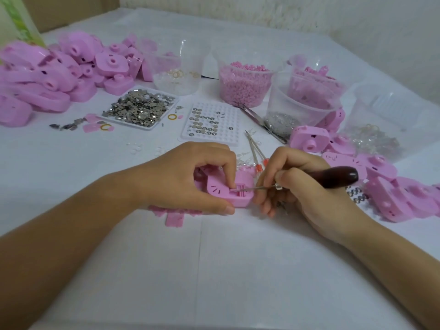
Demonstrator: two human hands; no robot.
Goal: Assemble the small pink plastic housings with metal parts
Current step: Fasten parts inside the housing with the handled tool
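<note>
A small pink plastic housing (222,188) lies on the white table at the centre. My left hand (190,177) grips it, thumb at its near edge and index finger pressing into its open compartment. My right hand (300,186) holds an awl with a dark wooden handle (333,176). The awl's thin metal tip (252,187) points left into the same compartment. Any metal part inside the compartment is too small to make out.
Pink housings pile up at the far left (52,75) and at the right (392,184). A tray of metal pieces (140,107), a white grid tray of button cells (209,122), cups of pink bits (245,82), tweezers (259,120) and red-tipped pins (257,156) lie behind my hands.
</note>
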